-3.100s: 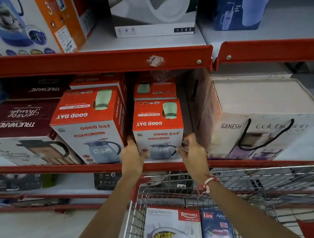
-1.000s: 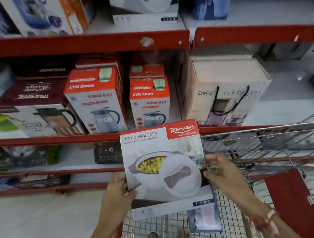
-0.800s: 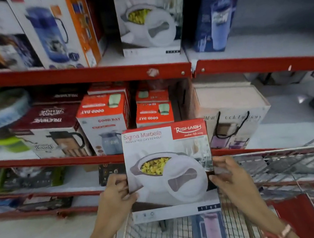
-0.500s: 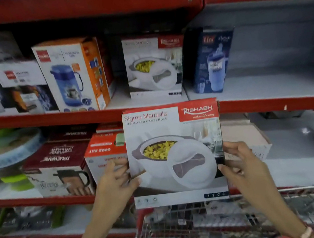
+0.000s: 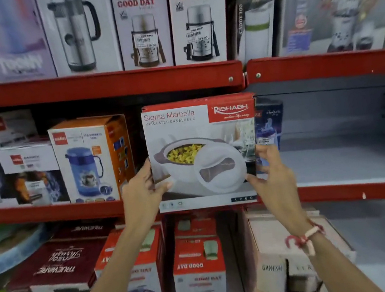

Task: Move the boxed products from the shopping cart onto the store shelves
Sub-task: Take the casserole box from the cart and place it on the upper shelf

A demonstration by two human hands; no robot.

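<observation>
Both hands, left hand [image 5: 141, 193] and right hand [image 5: 272, 179], clamping casserole box [image 5: 202, 152] at middle shelf [image 5: 357, 187]; possibly snagging blue box [image 5: 269, 124] behind, toppling it.

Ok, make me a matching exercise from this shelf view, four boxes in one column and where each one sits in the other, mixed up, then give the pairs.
Things:
1. casserole box
2. blue jug box
3. Good Day flask boxes
4. Trueware box

Places:
A. top shelf
B. lower shelf, left
C. between left hand and right hand
D. middle shelf, left of the held box

Pairs: 1-C, 2-D, 3-A, 4-B
</observation>
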